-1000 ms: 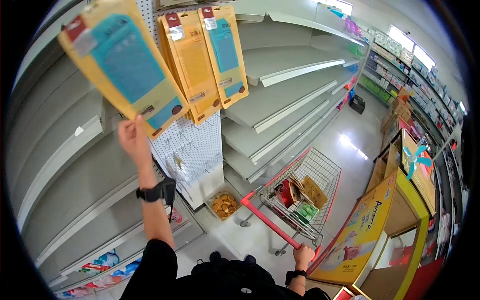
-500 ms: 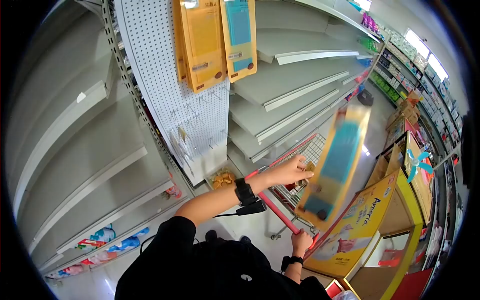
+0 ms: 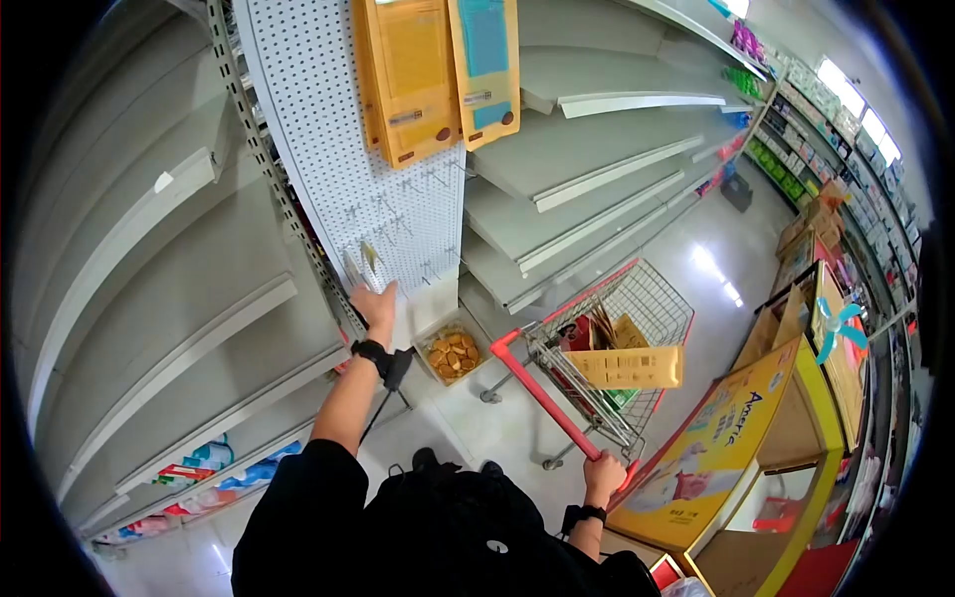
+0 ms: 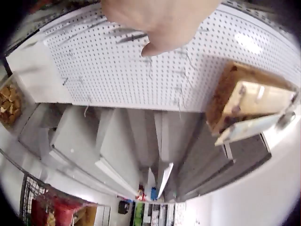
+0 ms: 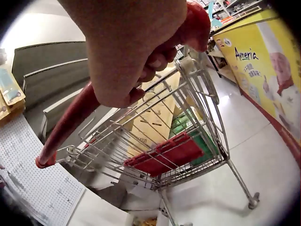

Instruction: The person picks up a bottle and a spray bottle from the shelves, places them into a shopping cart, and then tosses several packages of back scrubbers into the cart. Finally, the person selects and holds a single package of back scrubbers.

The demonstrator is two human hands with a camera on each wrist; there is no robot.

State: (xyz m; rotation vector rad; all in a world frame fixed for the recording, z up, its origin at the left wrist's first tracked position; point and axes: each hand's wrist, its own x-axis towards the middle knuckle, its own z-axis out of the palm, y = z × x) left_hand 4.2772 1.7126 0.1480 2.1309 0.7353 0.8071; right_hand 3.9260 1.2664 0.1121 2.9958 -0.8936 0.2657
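Note:
My left hand (image 3: 376,306) reaches to the white pegboard (image 3: 328,129), thumb apart from the fingers, right below a small flat packet (image 3: 369,256) on a hook. In the left wrist view that hand (image 4: 162,23) overlaps the pegboard, its fingertips partly hidden. My right hand (image 3: 603,478) grips the red handle (image 3: 542,393) of a wire shopping cart (image 3: 657,294); its curled fingers show in the right wrist view. A yellow package (image 3: 632,367), back side up, lies in the cart over a green pack (image 3: 622,398) and other flat packages.
More yellow packages (image 3: 413,90) with blue fronts hang higher on the pegboard. Grey shelves (image 3: 597,139) flank it on both sides. A bin of golden packets (image 3: 453,353) stands on the floor beneath. A yellow display stand (image 3: 706,448) rises close to the cart's right.
My left hand took a yellow package from the pegboard across to the cart and let it go there. It has since swung back left to the lower hooks. The right hand stays on the handle.

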